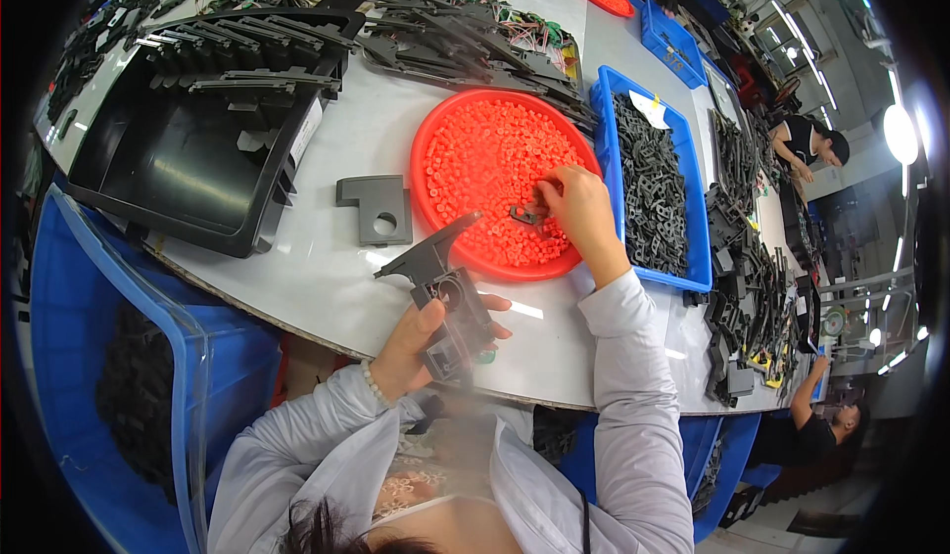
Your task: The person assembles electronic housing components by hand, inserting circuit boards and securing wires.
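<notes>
Housing (461, 328) of grey plastic, boxy, round-holed, sits clasped in my left grip (408, 348); my right grip (582, 210) pinches a small dark clip (523, 216) over red beads (485, 153).

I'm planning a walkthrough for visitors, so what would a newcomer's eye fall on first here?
Probably the bright red round tray mid-picture, full of small orange-red pieces, with the right hand at a small dark part over it. Just right of it is a blue bin heaped with dark parts. Below the tray, toward the left, the left hand holds a dark grey plastic piece.
</notes>
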